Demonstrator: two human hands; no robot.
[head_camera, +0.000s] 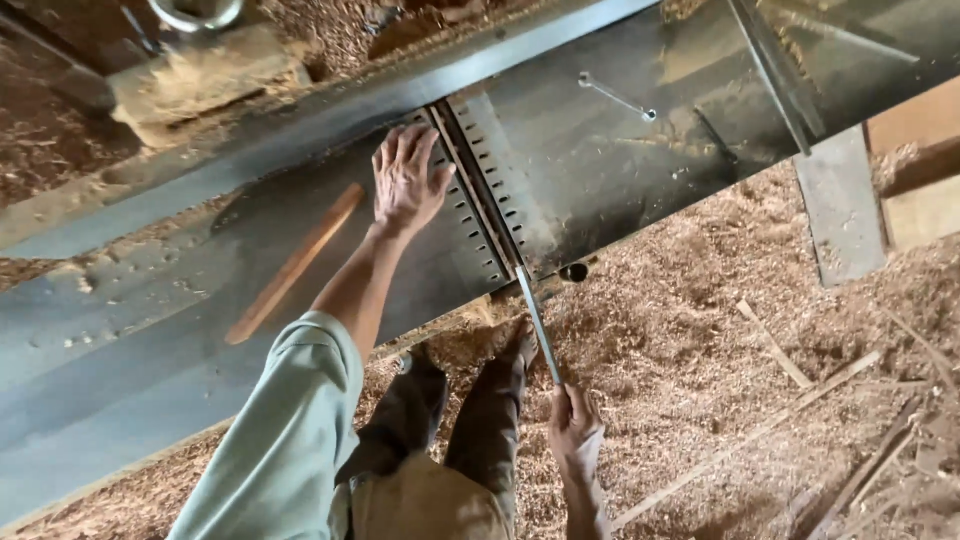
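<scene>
My left hand (405, 180) lies flat, fingers spread, on the grey steel table of a wood planing machine (150, 340), just left of the slotted cutter gap (475, 190). My right hand (573, 432) is closed around the near end of a long thin metal blade (535, 320). The blade's far end reaches into the gap at the table's near edge. A narrow reddish wooden stick (295, 262) rests on the table to the left of my left hand.
A small wrench (615, 97) lies on the far half of the machine table. Thick sawdust and several thin wood offcuts (775, 345) cover the floor. My legs stand beside the machine. A sawdust-covered block (200, 75) sits behind the table.
</scene>
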